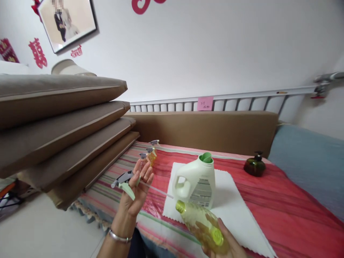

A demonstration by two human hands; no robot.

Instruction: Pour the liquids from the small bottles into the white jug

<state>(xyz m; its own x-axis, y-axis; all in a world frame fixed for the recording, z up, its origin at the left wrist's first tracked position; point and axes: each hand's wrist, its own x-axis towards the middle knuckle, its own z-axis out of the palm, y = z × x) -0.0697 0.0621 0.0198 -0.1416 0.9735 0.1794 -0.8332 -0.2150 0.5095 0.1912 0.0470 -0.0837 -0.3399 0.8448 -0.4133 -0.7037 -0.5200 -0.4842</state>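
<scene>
My left hand [141, 188] is closed on a spray trigger head [126, 179], grey with a pale green lever, its fingers partly curled upward. From the head a clear dip tube [157, 190] slopes down to the right, its end near the mouth of a yellow-green translucent bottle [200, 224]. My right hand [224, 243] grips that bottle near its base. The bottle lies tilted, its uncapped neck toward the upper left. Just behind it stands a pale green detergent jug [196, 181], with a green piece in its mouth.
Several spray bottles [152, 156] stand in a row at the back left. A dark pump bottle [254, 165] is at the right. A white cloth [228, 197] lies on the red striped cover [268, 200]. Stacked cushions [64, 118] rise at the left.
</scene>
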